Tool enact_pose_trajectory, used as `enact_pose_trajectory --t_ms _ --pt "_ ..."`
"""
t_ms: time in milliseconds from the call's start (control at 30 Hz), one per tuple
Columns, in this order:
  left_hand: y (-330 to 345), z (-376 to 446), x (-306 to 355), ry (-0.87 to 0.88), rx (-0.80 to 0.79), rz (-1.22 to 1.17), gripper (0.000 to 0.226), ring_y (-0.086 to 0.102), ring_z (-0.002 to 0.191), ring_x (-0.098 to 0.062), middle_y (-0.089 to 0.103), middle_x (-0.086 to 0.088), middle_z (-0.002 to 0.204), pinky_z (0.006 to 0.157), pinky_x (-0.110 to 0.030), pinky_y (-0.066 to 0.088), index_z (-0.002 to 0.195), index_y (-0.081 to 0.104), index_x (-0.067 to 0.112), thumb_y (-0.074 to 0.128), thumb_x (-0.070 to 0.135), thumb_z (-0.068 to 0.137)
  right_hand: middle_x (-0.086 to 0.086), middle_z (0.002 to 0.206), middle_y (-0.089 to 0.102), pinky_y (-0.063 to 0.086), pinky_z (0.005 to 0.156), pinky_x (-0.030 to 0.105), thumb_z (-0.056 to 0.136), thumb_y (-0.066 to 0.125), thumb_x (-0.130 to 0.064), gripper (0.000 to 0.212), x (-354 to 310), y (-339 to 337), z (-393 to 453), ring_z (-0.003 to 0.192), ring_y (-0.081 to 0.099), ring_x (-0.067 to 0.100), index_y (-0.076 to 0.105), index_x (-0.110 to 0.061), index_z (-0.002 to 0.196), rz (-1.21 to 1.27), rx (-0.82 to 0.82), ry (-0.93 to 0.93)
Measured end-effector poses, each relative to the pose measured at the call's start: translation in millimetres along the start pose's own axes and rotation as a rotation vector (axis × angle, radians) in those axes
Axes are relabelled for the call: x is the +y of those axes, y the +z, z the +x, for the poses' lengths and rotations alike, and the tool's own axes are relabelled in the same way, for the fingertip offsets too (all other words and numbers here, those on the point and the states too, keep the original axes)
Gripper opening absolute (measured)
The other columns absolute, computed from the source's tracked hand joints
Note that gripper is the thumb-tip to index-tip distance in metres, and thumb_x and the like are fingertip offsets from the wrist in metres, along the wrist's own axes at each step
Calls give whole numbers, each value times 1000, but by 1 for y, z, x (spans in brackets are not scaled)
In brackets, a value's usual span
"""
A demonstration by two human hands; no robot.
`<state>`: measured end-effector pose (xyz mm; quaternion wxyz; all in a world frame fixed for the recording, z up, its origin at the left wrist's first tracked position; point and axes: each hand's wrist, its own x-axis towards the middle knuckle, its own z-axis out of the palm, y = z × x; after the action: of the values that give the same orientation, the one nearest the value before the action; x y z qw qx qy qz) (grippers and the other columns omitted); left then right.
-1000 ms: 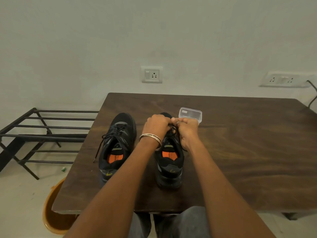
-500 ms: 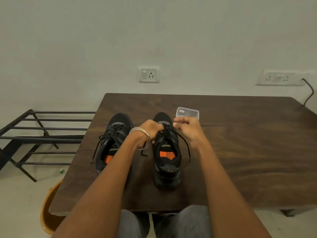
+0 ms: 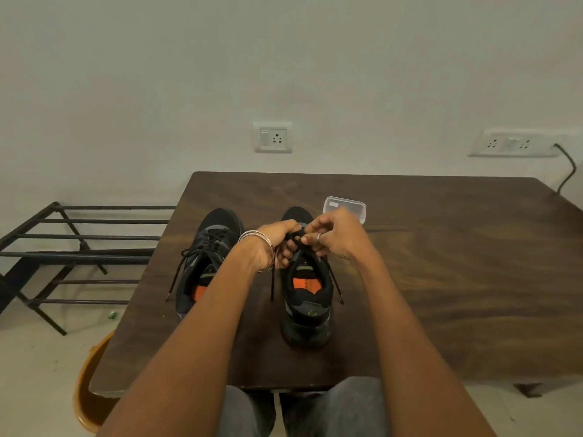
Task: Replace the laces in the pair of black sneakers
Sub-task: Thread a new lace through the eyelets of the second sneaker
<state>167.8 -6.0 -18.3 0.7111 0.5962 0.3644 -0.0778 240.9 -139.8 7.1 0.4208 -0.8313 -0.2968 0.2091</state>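
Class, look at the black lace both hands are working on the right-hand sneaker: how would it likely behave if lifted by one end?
The lace would probably dangle limp, since its free ends already droop down the sneaker. It looks thin, so likely very light.

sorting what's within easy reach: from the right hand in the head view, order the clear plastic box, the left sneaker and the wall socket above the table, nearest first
From the right hand:
1. Clear plastic box, just behind it on the table.
2. Left sneaker, across to the left, beyond the left hand.
3. Wall socket, on the wall past the table's far edge.
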Motion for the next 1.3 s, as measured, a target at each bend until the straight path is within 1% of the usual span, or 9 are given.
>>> enact_pose_trajectory --t_ms 200,300,400,533,633,833,1033,1167,1300 --pt "0 0 -1 17 -6 10 34 38 42 -8 45 7 50 41 -17 34 62 53 20 55 38 92 13 76 70 62 64 33 91 67 -4 4 -6 -3 0 66 71 22 71 -4 91 -156 33 -65" --pt "1 0 -1 31 5 -17 35 39 42 -8 45 7 49 40 -17 34 63 55 20 57 40 91 14 73 67 61 56 33 94 61 -2 4 -6 1 -1 55 67 19 65 -2 91 17 29 -14" --pt "1 0 -1 39 21 -52 35 40 44 -9 46 5 50 41 -17 35 64 54 19 59 40 91 23 84 70 62 62 35 90 69 -5 11 -3 5 -3 65 70 23 67 4 95 286 -4 61" --pt "-2 -1 -1 53 22 -48 34 44 45 -10 49 4 52 41 -18 37 67 55 17 62 41 90 16 82 71 62 66 30 85 72 2 4 2 9 0 77 71 21 70 2 82 278 44 78" --pt "-5 -3 -3 100 63 -56 31 50 46 -10 55 2 56 44 -21 42 72 59 14 62 39 91 13 76 69 61 63 28 84 71 6 5 4 8 4 71 70 19 68 3 86 247 60 67" --pt "-11 -6 -7 215 -44 -239 16 60 52 -11 62 -1 61 52 -20 50 88 65 6 52 12 96 13 74 66 59 57 24 86 68 8 15 7 7 7 59 63 16 68 4 100 221 63 53" --pt "-19 -10 -12 270 -189 -231 36 70 77 -20 71 -10 86 68 -26 56 104 66 4 34 -8 94 19 94 69 62 63 28 91 62 6 18 10 6 4 77 70 24 72 2 106 227 109 63" --pt "-20 -6 -16 342 -179 -173 25 71 80 -18 73 -8 87 71 -26 56 107 69 9 52 -3 93 18 95 68 62 65 32 91 63 6 17 9 6 3 78 70 23 70 3 106 252 117 69" --pt "-19 -5 -18 399 -107 -137 19 70 71 -15 72 -5 77 66 -22 57 99 71 11 63 -1 86 13 79 64 62 60 35 86 67 9 8 7 8 4 64 65 18 68 5 93 311 141 96"
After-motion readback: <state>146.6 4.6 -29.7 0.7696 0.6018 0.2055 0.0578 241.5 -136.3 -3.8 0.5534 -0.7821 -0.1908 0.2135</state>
